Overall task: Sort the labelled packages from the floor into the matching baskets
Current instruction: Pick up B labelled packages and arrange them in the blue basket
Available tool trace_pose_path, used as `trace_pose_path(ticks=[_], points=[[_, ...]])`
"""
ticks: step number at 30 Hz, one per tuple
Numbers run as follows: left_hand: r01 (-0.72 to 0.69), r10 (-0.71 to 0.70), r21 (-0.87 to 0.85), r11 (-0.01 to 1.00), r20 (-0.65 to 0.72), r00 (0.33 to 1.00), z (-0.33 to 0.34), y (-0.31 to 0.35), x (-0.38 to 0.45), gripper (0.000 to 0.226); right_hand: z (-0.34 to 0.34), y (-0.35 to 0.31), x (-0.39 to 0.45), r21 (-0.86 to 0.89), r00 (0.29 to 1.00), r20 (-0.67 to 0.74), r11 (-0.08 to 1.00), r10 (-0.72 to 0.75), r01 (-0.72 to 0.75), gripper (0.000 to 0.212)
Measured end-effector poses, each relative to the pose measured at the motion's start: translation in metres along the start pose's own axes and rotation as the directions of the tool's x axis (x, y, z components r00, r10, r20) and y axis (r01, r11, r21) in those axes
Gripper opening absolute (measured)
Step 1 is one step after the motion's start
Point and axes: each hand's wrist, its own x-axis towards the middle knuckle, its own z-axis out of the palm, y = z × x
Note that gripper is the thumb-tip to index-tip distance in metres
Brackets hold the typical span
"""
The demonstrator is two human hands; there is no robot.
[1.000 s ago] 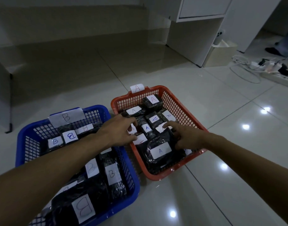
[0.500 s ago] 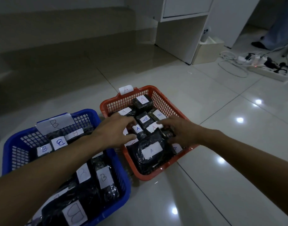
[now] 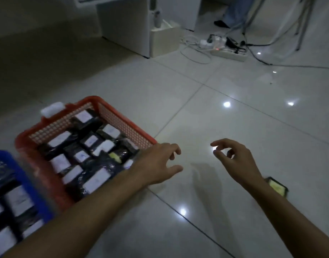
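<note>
The orange basket (image 3: pixel 122 121) sits at centre left, packed with several black packages bearing white labels (image 3: pixel 89 141); motion blur hides the letters. At the left edge is the blue basket (image 3: pixel 3 157), also holding labelled black packages (image 3: pixel 18 201). My left hand (image 3: pixel 158 164) hovers past the orange basket's right corner, fingers apart and empty. My right hand (image 3: pixel 232 157) hangs over the bare tiles further right, fingers loosely curled around nothing. A small dark package with a yellowish face (image 3: pixel 276 187) lies on the floor just behind my right wrist.
White cabinets (image 3: pixel 126 32) and a cream box (image 3: pixel 165 38) stand at the back. A power strip with tangled cables (image 3: pixel 228 49) lies on the floor at back right, beside a person's foot (image 3: pixel 221 23) and metal legs. Glossy tiles spread to the right.
Both hands have left the orange basket and swung right over the floor. The view has turned right, pushing the baskets to the left and revealing the package on the floor.
</note>
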Motion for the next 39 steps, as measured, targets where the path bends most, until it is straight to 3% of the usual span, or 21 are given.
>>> trace_pose_path(ticks=[4,9,11,13,15,17,20,22,25,29,34,37,39], points=[[-0.067,0.071,-0.039,0.997,0.109,0.991,0.046,0.031,0.026,0.042,-0.032,0.053,-0.031,0.002,0.977,-0.122,0.984,0.176,-0.177,0.018],[-0.150,0.171,-0.115,0.982,0.212,0.962,0.103,0.092,0.062,0.047,-0.065,0.114,-0.093,-0.005,0.890,-0.241,0.917,0.386,-0.399,0.018],[-0.209,0.237,-0.145,0.967,0.212,0.948,0.123,0.121,0.072,0.044,-0.080,0.133,-0.117,-0.013,0.845,-0.289,0.880,0.451,-0.475,0.022],[-0.329,0.339,-0.098,0.939,0.117,0.934,0.142,0.144,0.080,0.037,-0.090,0.144,-0.144,-0.021,0.807,-0.299,0.842,0.510,-0.540,0.027],[-0.384,0.386,-0.070,0.921,0.006,0.923,0.159,0.165,0.087,0.040,-0.093,0.149,-0.177,-0.067,0.788,-0.228,0.798,0.572,-0.599,0.035],[-0.338,0.339,-0.090,0.937,-0.009,0.941,0.177,0.182,0.093,0.060,-0.091,0.148,-0.212,-0.130,0.752,-0.101,0.741,0.651,-0.659,0.055],[-0.230,0.238,-0.080,0.970,0.126,0.963,0.198,0.196,0.106,0.094,-0.085,0.148,-0.254,-0.320,0.657,0.047,0.634,0.752,-0.704,0.085],[-0.223,0.233,-0.066,0.972,0.221,0.947,0.209,0.198,0.110,0.099,-0.077,0.145,-0.273,-0.442,0.589,0.101,0.566,0.802,-0.696,0.087],[-0.287,0.286,-0.024,0.958,0.209,0.935,0.219,0.197,0.101,0.087,-0.062,0.143,-0.287,-0.409,0.607,0.064,0.575,0.792,-0.708,0.066],[-0.288,0.299,-0.086,0.954,0.192,0.935,0.229,0.198,0.077,0.069,-0.051,0.149,-0.285,-0.111,0.662,-0.077,0.653,0.746,-0.749,0.050],[-0.299,0.352,-0.217,0.929,0.275,0.895,0.232,0.198,0.060,0.064,-0.045,0.153,-0.286,0.136,0.648,-0.214,0.679,0.731,-0.722,0.072],[-0.330,0.407,-0.265,0.906,0.334,0.850,0.234,0.197,0.051,0.064,-0.049,0.150,-0.300,0.047,0.649,-0.199,0.669,0.734,-0.742,0.096],[-0.344,0.436,-0.292,0.892,0.358,0.826,0.236,0.197,0.043,0.065,-0.051,0.148,-0.313,-0.085,0.581,-0.174,0.576,0.795,-0.813,0.111]])
